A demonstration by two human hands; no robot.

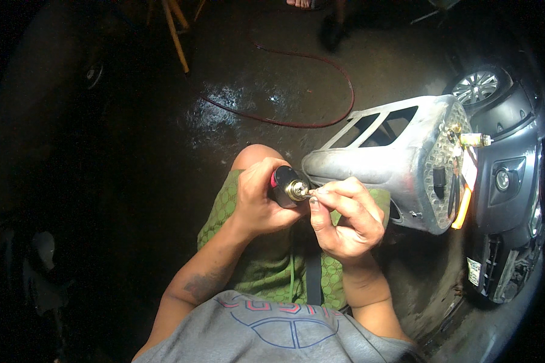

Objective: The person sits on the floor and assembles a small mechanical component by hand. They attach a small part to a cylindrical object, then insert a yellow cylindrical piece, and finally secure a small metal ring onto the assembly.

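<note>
My left hand [257,196] is wrapped around a black cylindrical tool [283,181] with a red patch on its side and a brass-coloured round end. That end faces up and toward my right hand. With thumb and forefinger, my right hand [348,221] pinches a small thin metal piece [310,194] at the brass-coloured end. Its tip seems to touch the end, but its exact kind is too small to make out. Both hands are held close together above my lap.
To my right is a grey plastic stool [369,158]; on its textured top are a small bottle [475,140], an orange-handled tool [462,209] and other small items. Beyond it is a dark grey car [515,163]. A red hose [297,125] curves over the wet floor. Yellow legs [175,36] stand far left.
</note>
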